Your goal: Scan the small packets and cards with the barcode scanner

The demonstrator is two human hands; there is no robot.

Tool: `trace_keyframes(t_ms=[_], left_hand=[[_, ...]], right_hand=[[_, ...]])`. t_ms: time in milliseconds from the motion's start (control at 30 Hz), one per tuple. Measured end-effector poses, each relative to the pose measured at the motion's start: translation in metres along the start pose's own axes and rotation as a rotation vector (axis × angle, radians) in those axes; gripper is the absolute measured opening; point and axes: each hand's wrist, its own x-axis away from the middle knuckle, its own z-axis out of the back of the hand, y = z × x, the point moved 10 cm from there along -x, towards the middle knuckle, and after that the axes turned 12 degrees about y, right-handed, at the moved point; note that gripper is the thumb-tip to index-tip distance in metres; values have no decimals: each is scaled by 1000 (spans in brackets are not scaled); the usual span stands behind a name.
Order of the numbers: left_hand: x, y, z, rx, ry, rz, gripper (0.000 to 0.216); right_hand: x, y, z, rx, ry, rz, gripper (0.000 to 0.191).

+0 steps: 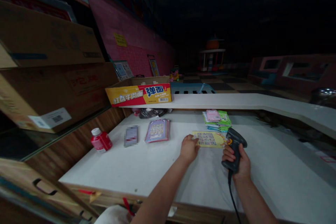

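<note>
My right hand (pixel 243 164) is wrapped round the grip of a dark grey barcode scanner (pixel 236 138), whose cord hangs down toward the table's front. The scanner's head is above the right end of a flat yellow packet (pixel 210 140) printed with a grid of small pictures. At the packet's left edge, my left hand (pixel 189 148) grips it with bent fingers. Just behind lies a pile of green, pink and blue packets (pixel 219 120). Left of my left hand is a stack of purple packets (pixel 158 130), with a blurred-out flat item (pixel 131 135) beside it.
A red bottle with a white cap (pixel 101 140) stands at the left of the white table (pixel 126 168). Behind, a raised ledge (pixel 225 100) carries an open yellow-and-red carton (pixel 140 93). Large cardboard boxes (pixel 57 87) are stacked at the left. Dark cables (pixel 152 113) lie under the ledge.
</note>
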Motion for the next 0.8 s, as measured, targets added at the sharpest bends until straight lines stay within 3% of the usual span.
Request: trace_keyframes(t_ms=[133, 267, 333, 467, 567, 667, 800], left_hand=[[2, -55, 65, -107, 231, 171, 38], [18, -124, 132, -348, 401, 484, 33], [33, -154, 151, -410, 420, 660, 43], [59, -199, 154, -336, 312, 899, 67], [67, -215, 153, -239, 293, 909, 62], [69, -227, 161, -112, 393, 891, 48], [76, -245, 144, 543, 490, 1092, 29]], right_hand=[[1, 2, 5, 10, 12, -16, 32], [1, 3, 8, 30, 23, -9, 29], [2, 4, 9, 24, 36, -18, 30], [1, 6, 11, 18, 56, -30, 32], [0, 7, 14, 24, 68, -31, 31], [0, 7, 16, 37, 70, -35, 32], [-1, 8, 16, 49, 61, -27, 35]])
